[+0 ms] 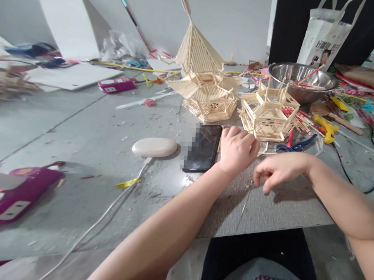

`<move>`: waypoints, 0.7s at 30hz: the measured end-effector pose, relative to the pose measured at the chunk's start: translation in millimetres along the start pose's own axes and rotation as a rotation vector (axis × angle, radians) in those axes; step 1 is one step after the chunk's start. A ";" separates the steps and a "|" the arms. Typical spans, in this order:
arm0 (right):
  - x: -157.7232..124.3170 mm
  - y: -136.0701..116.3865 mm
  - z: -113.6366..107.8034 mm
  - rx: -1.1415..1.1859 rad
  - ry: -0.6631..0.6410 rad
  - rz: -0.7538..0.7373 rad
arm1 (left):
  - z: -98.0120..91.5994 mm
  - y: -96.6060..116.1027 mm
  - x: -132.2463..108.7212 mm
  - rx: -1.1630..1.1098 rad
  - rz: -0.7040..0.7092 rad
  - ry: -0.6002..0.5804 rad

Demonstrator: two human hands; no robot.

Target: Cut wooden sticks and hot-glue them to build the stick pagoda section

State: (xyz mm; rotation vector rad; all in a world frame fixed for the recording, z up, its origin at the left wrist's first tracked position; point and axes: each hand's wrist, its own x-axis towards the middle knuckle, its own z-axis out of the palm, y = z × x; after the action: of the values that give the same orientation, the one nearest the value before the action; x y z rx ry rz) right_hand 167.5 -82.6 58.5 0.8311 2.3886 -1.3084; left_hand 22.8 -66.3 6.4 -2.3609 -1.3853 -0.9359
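My left hand is closed, knuckles up, just right of a dark phone lying on the table. Its fingertips are hidden, and I cannot make out what they hold. Thin wooden sticks show to its right, close to the table. My right hand hovers low over the table near the front edge, fingers bent downward and apart, with nothing seen in them. Behind the hands stand a small open stick frame and a taller stick pavilion model with a pointed roof.
Blue-handled pliers and a yellow glue gun lie to the right. A steel bowl and white bag stand behind. On the left are a white oval device with a cable and a purple power strip.
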 end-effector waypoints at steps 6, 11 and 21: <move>11.9 -25.8 22.1 -0.149 -0.181 -0.059 | -5.6 2.5 -3.0 -0.255 0.328 0.077; 3.7 -38.0 24.8 -0.021 -0.266 -0.091 | -6.8 13.5 -6.5 -0.277 0.585 -0.109; -54.1 27.5 -20.1 0.736 0.427 -0.650 | -3.7 20.7 -9.5 -0.311 0.676 -0.202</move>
State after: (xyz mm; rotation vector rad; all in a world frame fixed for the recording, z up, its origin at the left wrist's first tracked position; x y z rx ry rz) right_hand 227.5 -72.9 78.4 0.5252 2.6133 -2.5940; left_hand 35.6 -85.4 5.3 -2.9136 -0.4167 -0.7579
